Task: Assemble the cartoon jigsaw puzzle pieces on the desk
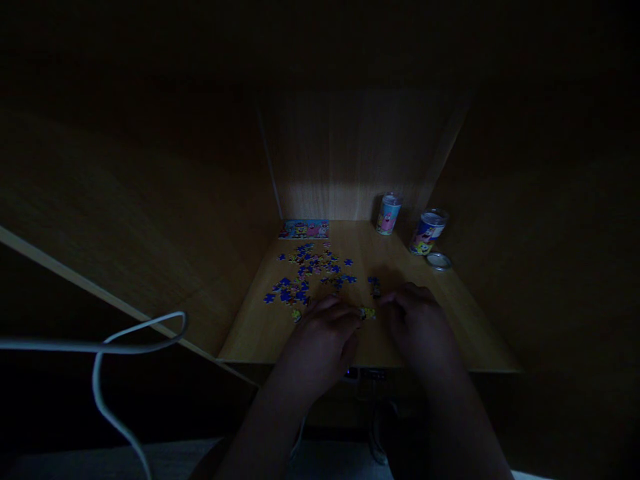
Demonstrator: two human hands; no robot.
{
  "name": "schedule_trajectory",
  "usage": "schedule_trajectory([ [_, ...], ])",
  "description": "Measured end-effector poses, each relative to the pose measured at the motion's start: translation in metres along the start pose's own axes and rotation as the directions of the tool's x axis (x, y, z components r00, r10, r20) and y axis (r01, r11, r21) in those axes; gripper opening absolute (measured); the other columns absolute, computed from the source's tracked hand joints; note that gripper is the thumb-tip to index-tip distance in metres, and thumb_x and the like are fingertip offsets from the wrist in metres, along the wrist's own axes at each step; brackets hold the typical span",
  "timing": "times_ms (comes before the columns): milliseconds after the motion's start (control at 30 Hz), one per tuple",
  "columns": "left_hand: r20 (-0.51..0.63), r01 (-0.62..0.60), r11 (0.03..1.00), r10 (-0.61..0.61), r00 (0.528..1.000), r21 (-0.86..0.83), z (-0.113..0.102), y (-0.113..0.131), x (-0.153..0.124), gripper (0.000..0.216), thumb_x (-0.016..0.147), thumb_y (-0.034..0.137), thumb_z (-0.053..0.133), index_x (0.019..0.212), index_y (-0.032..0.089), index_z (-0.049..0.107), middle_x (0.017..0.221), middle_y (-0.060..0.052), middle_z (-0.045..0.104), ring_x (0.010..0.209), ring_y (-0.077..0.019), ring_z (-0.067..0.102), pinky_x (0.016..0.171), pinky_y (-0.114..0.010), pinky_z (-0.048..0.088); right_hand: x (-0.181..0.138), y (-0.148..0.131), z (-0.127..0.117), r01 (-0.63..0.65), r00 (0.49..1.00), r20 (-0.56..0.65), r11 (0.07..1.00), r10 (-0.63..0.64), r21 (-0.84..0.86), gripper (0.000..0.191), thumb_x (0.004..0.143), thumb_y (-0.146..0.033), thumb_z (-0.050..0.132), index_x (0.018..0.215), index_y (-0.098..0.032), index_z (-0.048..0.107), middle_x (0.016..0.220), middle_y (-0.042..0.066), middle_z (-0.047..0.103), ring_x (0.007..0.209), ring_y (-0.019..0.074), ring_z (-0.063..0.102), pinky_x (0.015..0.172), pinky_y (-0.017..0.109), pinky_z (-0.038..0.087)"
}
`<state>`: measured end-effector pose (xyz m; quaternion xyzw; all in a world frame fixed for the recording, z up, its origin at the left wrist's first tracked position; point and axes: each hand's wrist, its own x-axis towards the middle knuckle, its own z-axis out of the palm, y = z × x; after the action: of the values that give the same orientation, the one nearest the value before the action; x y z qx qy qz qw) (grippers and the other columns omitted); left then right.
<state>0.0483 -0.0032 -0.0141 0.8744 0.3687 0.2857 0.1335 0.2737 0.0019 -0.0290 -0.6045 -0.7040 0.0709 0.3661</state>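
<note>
Head view: jigsaw pieces (286, 294) lie scattered mainly toward the left edge of the surface (253, 337). Left hand (327, 325) and right hand (420, 321) curl near its front edge; whether either of the 2 grips a piece cannot be told. Pieces are probably light, stiff, tear-prone at tabs; pinch opposite rims.

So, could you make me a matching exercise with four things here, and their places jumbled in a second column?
1. Picture card
2. Round lid
3. White cable
4. Blue jigsaw pieces

A. Looped, left of the wooden surface
B. Scattered, mostly beyond the left hand
C. At the surface's back left
D. Lying beside a can

Pairs: 1-C, 2-D, 3-A, 4-B
</note>
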Motion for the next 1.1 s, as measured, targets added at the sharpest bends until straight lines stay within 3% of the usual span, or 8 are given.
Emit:
schedule_trajectory([
  [333,-0.013,-0.013,1.000,0.013,1.000,-0.015,0.0017,-0.0007,-0.0006,0.026,0.102,0.001,0.067,0.114,0.020,0.079,0.116,-0.006,0.084,0.114,-0.0288,0.073,0.105,-0.049,0.061,-0.0012,-0.0011,0.0003,0.057,0.998,0.036,0.998,-0.058,0.009,0.028,0.098,-0.008,0.065,0.093,-0.026,0.086,0.099,0.006,0.083,0.101,0.0270,0.072,0.092,0.039,0.054],
  [1100,-0.016,-0.011,1.000,0.011,1.000,-0.022,0.0015,-0.0015,0.0009,0.028,0.099,-0.001,0.066,0.112,0.020,0.079,0.114,-0.006,0.084,0.111,-0.0286,0.072,0.102,-0.050,0.061,-0.0002,-0.0002,0.0013,0.042,0.998,0.048,0.998,-0.044,0.049,0.030,0.098,-0.009,0.061,0.092,-0.026,0.085,0.101,0.006,0.083,0.100,0.0266,0.073,0.092,0.040,0.056],
])
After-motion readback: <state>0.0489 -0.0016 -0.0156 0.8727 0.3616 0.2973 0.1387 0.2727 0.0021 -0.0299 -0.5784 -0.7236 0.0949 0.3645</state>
